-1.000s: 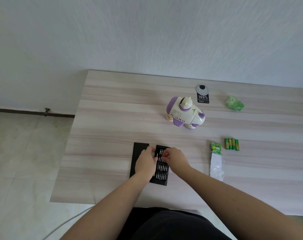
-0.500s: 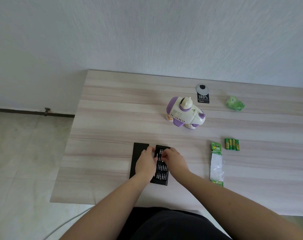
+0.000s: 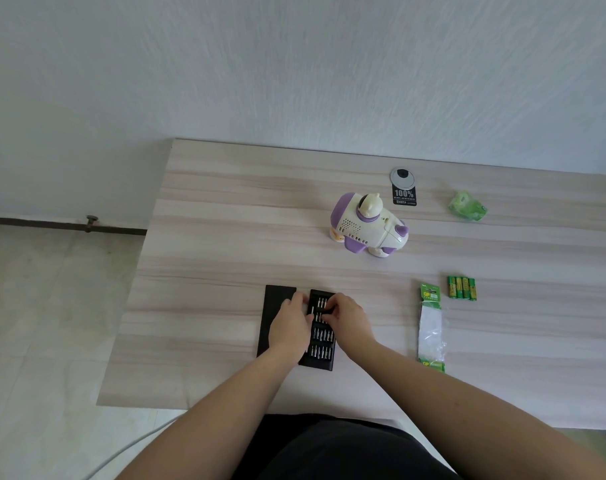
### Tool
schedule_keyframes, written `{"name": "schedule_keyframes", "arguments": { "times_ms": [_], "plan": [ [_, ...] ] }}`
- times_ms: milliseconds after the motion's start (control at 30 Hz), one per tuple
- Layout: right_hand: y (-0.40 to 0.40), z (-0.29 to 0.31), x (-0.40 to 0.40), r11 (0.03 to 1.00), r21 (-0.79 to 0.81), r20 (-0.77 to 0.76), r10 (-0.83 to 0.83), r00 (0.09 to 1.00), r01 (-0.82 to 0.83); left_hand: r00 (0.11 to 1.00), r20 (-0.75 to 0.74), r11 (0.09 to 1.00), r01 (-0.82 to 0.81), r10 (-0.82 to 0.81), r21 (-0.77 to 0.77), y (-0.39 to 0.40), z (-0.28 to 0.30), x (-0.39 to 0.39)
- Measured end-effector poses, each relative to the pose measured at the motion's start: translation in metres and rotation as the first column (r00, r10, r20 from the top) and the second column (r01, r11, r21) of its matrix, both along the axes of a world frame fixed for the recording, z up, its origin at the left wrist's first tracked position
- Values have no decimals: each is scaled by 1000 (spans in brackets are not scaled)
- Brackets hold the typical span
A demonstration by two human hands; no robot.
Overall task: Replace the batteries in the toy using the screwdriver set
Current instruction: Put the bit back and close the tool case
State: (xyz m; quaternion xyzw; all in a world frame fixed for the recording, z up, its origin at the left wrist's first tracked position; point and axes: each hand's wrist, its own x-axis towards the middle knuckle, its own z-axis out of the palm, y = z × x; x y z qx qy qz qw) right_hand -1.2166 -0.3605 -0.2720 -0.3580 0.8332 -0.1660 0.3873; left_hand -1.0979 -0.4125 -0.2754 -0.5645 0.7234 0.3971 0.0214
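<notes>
The black bit tray [image 3: 323, 348] of the screwdriver set lies near the table's front edge, with rows of silver bits in it. Its black cover [image 3: 273, 308] lies just to the left. My left hand [image 3: 290, 329] grips the tray's left side, fingers bent over the edge. My right hand [image 3: 347, 319] reaches in from the right and its fingertips pinch a bit in the upper rows. The white and purple toy [image 3: 368, 224] stands upright farther back. Several green batteries [image 3: 462, 287] lie side by side at the right.
An opened battery pack [image 3: 431, 329] lies right of the tray. A crumpled green wrapper [image 3: 468, 206] and a round grommet with a black tag [image 3: 403, 187] sit at the back. The table's left edge [image 3: 135, 289] drops to the floor.
My right hand's fingertips have shifted slightly across the upper bit rows. My left hand stays on the tray's left side. Nothing else has moved.
</notes>
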Motion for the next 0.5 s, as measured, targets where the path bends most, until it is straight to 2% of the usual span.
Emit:
{"name": "schedule_keyframes", "arguments": {
  "times_ms": [167, 500],
  "plan": [
    [5, -1, -3, 999, -10, 56, -41, 998, 41, 1000, -3, 1000, 4, -4, -5, 1, -1, 0],
    [2, -2, -7, 997, 46, 35, -56, 998, 55, 1000, 8, 1000, 23, -23, -9, 1, -3, 1]
  ]
}}
